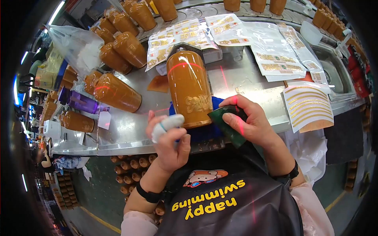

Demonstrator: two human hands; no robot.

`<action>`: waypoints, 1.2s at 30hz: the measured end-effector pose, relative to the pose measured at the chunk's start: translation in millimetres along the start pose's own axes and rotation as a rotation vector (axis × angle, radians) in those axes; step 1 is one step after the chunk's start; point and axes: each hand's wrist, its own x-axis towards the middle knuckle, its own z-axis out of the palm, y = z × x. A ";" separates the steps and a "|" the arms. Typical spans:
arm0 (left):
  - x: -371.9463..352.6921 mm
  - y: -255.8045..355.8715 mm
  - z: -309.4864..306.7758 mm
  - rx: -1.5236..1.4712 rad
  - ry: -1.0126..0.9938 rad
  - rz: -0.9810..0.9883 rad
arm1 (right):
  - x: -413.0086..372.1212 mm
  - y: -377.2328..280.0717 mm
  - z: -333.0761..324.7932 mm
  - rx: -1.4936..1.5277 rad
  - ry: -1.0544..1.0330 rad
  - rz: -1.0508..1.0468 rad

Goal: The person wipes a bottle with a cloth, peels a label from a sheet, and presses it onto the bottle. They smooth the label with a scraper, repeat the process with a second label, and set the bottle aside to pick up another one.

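A glossy brown bottle (189, 86) lies on its side on a dark stand, neck pointing away, over a blue cloth (217, 131). Raised gold lettering (198, 103) shows near its lower end, and a red light line crosses it. My right hand (246, 118) pinches a dark green flat scraper (230, 125) between thumb and fingers, its corner close to the bottle's lower right side. Left of the bottle's base, my left hand (170, 143) is raised with fingers loosely bent and apart. One of its fingers wears a white cover (168, 128). I see nothing gripped in that hand.
More brown bottles (118, 92) stand and lie at the left. Sheets of gold stickers (185, 33) cover the back of the metal table (157, 110). A sheet of curved gold strips (309, 104) lies at the right, before a sink (334, 69). A purple bottle (80, 101) is far left.
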 end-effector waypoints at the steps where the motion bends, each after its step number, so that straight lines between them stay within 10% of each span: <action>1: -5.2 -0.3 -0.5 0.091 -0.024 0.073 | -0.5 0.2 -0.5 -0.003 -0.004 0.004; 13: 9.1 1.6 5.2 0.394 -0.092 0.473 | -0.1 0.9 0.1 -0.002 -0.011 0.040; 20: -13.6 1.6 -0.8 0.284 0.001 0.157 | 0.0 3.5 1.7 0.048 0.009 0.028; 29: 5.3 13.2 9.2 0.351 -0.151 0.361 | -3.6 -0.9 3.5 0.079 0.052 0.061; 36: -4.1 8.6 5.9 0.097 -0.008 -0.125 | 9.4 -19.9 30.5 -0.067 0.116 -0.015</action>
